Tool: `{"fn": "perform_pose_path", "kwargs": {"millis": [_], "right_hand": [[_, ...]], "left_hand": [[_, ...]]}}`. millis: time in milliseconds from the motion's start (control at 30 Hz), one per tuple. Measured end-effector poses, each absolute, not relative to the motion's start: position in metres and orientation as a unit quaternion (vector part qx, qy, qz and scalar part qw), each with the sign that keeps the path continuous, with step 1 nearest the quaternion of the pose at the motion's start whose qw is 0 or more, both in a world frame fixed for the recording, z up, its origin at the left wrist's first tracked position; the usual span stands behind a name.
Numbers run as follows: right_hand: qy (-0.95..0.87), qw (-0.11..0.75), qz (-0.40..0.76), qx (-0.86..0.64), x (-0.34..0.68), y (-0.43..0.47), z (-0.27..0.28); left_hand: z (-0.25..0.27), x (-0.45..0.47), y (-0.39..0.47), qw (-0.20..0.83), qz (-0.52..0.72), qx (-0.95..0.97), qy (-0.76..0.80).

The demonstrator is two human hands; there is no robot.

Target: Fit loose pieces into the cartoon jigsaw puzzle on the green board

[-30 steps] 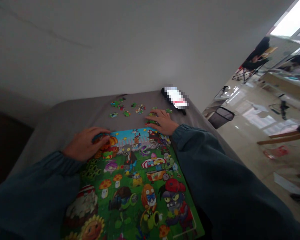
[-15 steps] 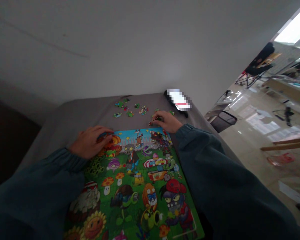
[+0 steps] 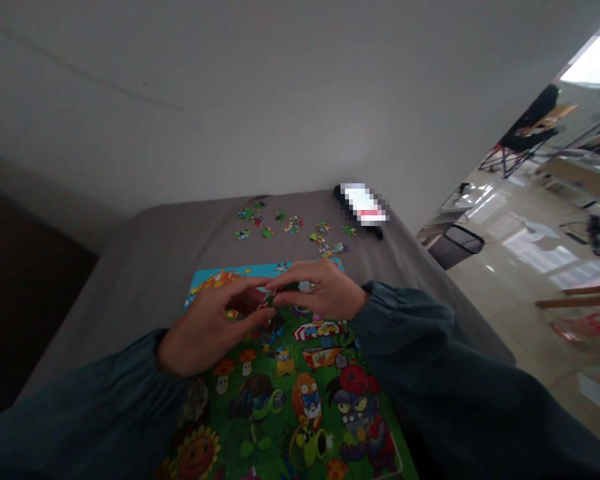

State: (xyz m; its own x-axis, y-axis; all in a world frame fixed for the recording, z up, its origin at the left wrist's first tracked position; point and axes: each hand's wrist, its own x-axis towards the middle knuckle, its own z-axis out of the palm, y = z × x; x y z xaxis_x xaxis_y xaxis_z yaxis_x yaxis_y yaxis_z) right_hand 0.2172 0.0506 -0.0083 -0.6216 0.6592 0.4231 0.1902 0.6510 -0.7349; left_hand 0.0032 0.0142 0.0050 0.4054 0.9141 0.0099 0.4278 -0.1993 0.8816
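My left hand (image 3: 213, 327) and my right hand (image 3: 327, 290) meet above the upper part of a colourful cartoon jigsaw puzzle (image 3: 285, 393). Between their fingertips is a small puzzle piece (image 3: 267, 301), which both hands pinch. Its printed side is partly hidden by the fingers. Beneath the hands, the puzzle shows zombies, plants and mushrooms on green, with a blue strip along its far edge. My sleeves cover its left and right sides in part.
Loose puzzle pieces (image 3: 293, 225) lie scattered on the grey cloth (image 3: 180, 233) beyond the puzzle. A phone with a lit, blurred screen (image 3: 364, 205) rests near the wall (image 3: 260, 120). To the right, a mesh bin (image 3: 455, 247) stands on the floor.
My right hand has come back from the loose pieces with a puzzle piece. My left hand has moved right from the puzzle's left edge and now grips the piece too.
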Motion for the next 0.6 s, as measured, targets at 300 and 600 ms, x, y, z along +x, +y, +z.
{"fn": "perform_pose_path", "kwargs": {"millis": [300, 600], "right_hand": [[-0.637, 0.35, 0.609, -0.317, 0.221, 0.059, -0.029], [-0.566, 0.336, 0.684, -0.316, 0.218, 0.052, -0.029]], "left_hand": [[-0.016, -0.004, 0.022, 0.568, 0.319, 0.586, 0.481], [-0.022, 0.003, 0.018, 0.648, 0.324, 0.515, 0.458]]}}
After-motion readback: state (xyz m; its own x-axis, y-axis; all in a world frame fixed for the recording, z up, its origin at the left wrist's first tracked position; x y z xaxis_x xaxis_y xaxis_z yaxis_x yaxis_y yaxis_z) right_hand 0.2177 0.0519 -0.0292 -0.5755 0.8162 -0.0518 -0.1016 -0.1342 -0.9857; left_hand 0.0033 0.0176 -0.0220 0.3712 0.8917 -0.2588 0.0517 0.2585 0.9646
